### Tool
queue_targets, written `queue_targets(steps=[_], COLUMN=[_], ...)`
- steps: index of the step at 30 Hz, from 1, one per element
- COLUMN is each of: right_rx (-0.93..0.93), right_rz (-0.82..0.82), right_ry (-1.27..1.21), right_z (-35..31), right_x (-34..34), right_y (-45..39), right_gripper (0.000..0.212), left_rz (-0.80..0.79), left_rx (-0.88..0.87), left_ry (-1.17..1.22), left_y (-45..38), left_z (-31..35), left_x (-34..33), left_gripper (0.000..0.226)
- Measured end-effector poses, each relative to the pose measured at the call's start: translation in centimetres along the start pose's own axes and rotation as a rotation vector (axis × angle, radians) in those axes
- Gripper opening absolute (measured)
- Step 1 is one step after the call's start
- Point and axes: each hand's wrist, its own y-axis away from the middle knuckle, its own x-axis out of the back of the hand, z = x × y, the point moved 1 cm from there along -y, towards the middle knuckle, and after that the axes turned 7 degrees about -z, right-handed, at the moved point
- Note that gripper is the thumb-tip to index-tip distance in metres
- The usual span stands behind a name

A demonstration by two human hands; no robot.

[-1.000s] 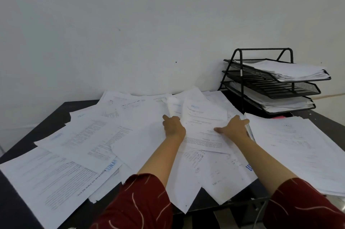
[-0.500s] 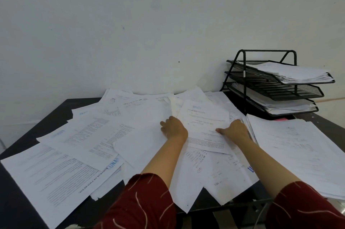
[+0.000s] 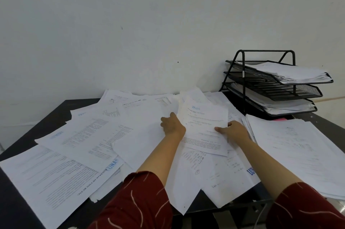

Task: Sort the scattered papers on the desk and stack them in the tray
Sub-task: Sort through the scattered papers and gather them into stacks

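Head view, both hands, left hand and right hand, gripping a printed sheet, lying over scattered papers, black tray standing beside them.

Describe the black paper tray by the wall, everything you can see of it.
The tray is a black three-tier rack of wire mesh shelves on a bent tube frame with a handle bar across the top. It stands upright on the desk's far right corner, close to the white wall. The top tier holds a thick paper stack, the middle tier looks empty, and the bottom tier holds another stack. Neither hand touches it. A loose pile of sheets lies just in front of it.
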Motion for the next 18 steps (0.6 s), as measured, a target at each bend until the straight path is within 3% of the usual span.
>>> queue_targets(steps=[5, 9, 11, 13, 18], right_rx=[0.004, 0.004, -0.001, -0.004, -0.007], right_rz=[-0.025, -0.024, -0.033, -0.02, 0.03], right_ry=[0.016, 0.068, 0.08, 0.067, 0.136], right_z=[-0.1, -0.1, -0.2, -0.2, -0.5], right_x=[0.0, -0.1, -0.2, -0.3, -0.5], right_y=[0.0, 0.1, 0.1, 0.0, 0.5], right_gripper=[0.05, 0.05, 0.048, 0.045, 0.038], left_rz=[-0.003, -0.153, -0.113, -0.045, 0.061], left_rx=[0.09, 0.108, 0.102, 0.036, -0.317], left_ry=[-0.123, -0.102, -0.109, -0.09, -0.072], left_y=[-0.8, -1.0, -1.0, -1.2, -0.3], left_z=[-0.3, -0.1, -0.2, -0.5, -0.6], left_x=[0.5, 0.5, 0.5, 0.4, 0.0], left_gripper=[0.066, 0.04, 0.037, 0.043, 0.05])
